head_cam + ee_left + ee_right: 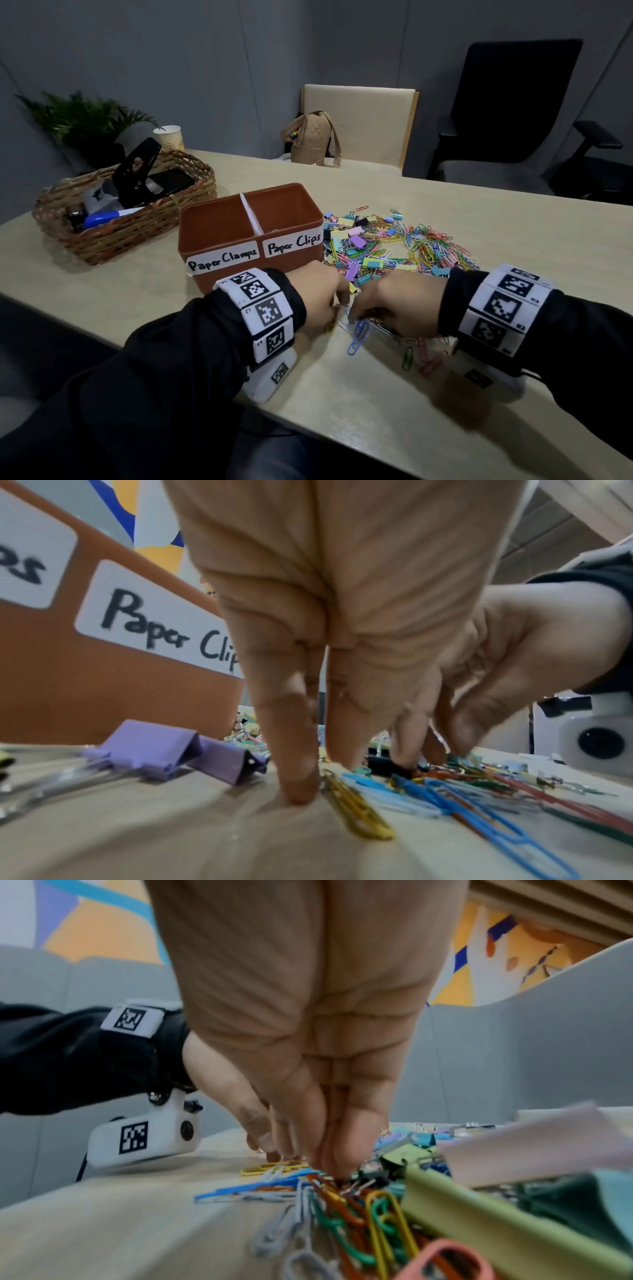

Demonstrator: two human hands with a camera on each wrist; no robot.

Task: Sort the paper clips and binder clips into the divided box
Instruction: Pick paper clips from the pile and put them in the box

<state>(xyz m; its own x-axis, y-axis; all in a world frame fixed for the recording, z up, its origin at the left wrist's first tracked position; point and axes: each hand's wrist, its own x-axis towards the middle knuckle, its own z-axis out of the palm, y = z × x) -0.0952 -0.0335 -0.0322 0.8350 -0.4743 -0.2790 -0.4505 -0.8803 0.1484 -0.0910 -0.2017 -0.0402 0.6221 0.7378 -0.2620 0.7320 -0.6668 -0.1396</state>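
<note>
Both hands work the near edge of the table [394,404]; left hand [317,301] has straight fingertips pressing down beside a yellow paper clip [356,807], long axis toward the wrist; right hand [400,305] rakes loose paper clips [358,334], grip unclear; divided box [250,236] just beyond the left hand; mixed pile [394,243] right of box.

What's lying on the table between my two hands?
Head view: a yellow binder clip and loose paper clips between left hand and right hand.
</note>
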